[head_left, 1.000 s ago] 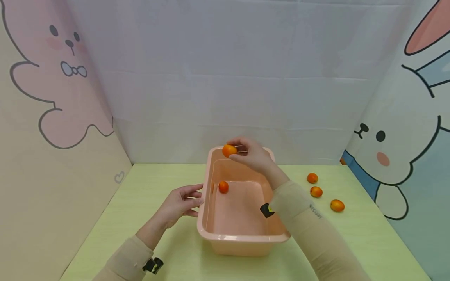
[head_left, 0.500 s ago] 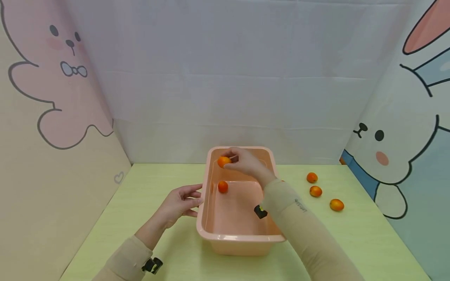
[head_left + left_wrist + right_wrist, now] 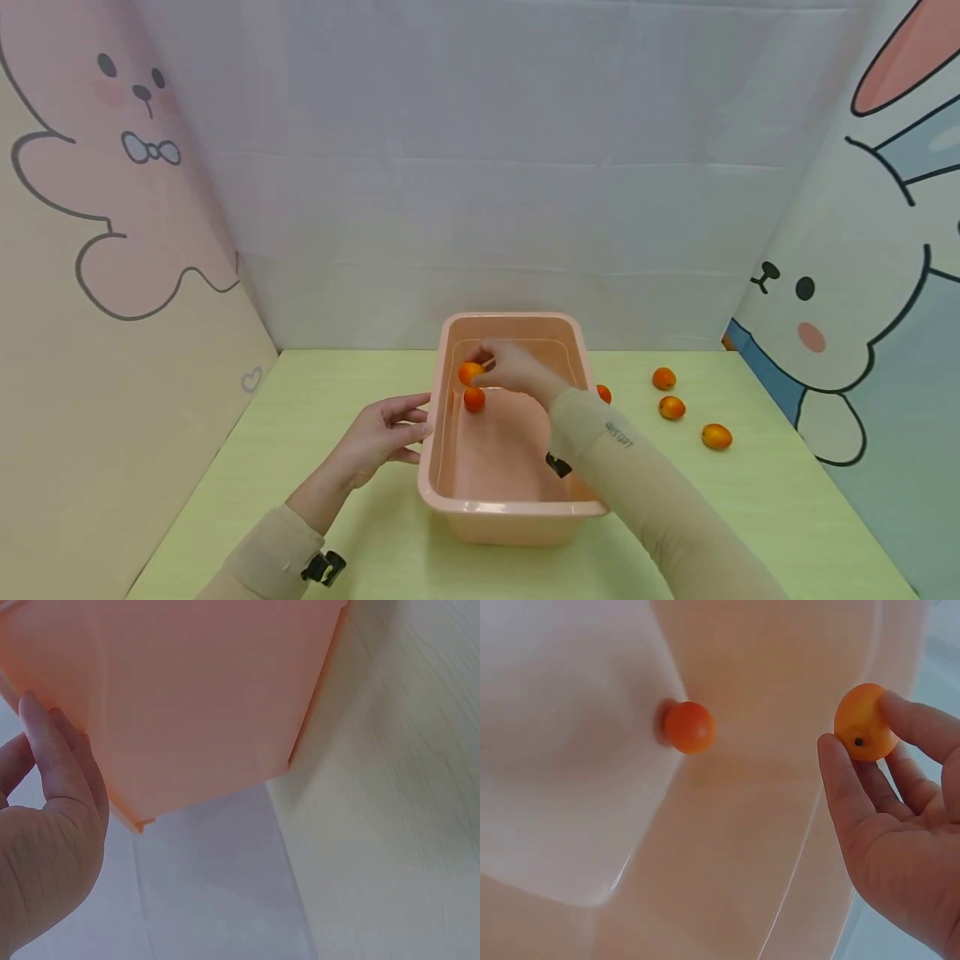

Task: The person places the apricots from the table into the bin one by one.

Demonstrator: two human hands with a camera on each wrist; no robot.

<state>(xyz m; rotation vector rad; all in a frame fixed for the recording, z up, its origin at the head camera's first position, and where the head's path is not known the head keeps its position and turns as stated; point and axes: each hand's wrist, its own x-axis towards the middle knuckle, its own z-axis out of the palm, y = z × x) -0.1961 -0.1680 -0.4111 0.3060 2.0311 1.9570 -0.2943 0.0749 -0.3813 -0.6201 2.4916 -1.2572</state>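
Since a second ago, my right grip point(image 3: 516, 368) has been lowering from the far rim into the peach, rectangular plastic tub point(image 3: 513, 527), and is pinching a smooth, oval orange fruit point(image 3: 866, 720) there. A round red-orange fruit point(image 3: 474, 400) is lying by the tub's left wall. My left grip point(image 3: 381, 437), spread, is touching the left rim. Four more glossy orange fruits point(image 3: 672, 408), one partly hidden, are lying toward the pale green counter's point(image 3: 360, 371) right edge.

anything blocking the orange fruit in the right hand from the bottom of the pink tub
Nothing visible does. The right hand pinches the held fruit over the tub; another fruit lies at the floor's edge, apart from it, leaving bare floor beside it.
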